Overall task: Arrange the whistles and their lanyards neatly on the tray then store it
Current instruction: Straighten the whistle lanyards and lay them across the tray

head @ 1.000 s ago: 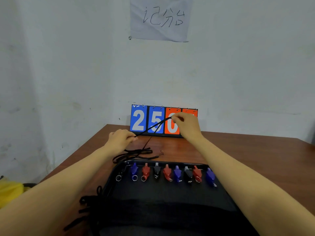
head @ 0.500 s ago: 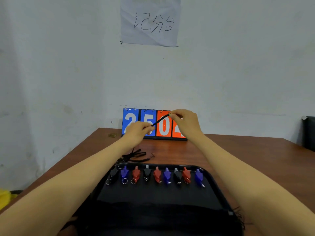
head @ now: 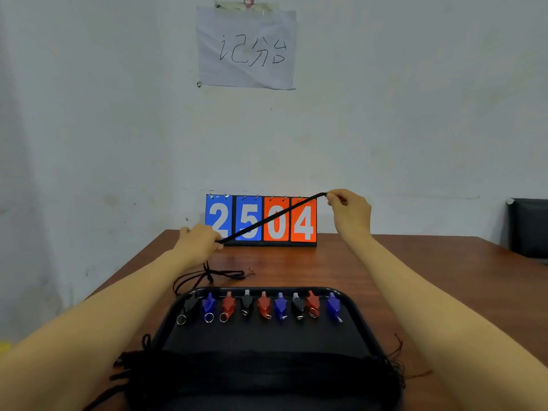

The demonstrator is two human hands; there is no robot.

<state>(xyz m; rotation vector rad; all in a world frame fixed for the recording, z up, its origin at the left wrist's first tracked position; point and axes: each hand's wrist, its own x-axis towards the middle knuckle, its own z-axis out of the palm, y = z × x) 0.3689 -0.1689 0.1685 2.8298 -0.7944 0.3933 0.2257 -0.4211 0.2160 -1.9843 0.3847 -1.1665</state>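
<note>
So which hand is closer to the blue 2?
Left. The left hand sits by the lower corner of the blue 2; the right hand is past the orange 4, at the other end.

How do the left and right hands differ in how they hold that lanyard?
The left hand sits low near the table; the right hand is raised level with the top of the scoreboard. The left hand grips the lanyard partway along, slack trailing below; the right hand pinches its upper end. Both hold it taut.

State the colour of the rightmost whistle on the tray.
The whistle is blue, clearest in the head view.
</note>
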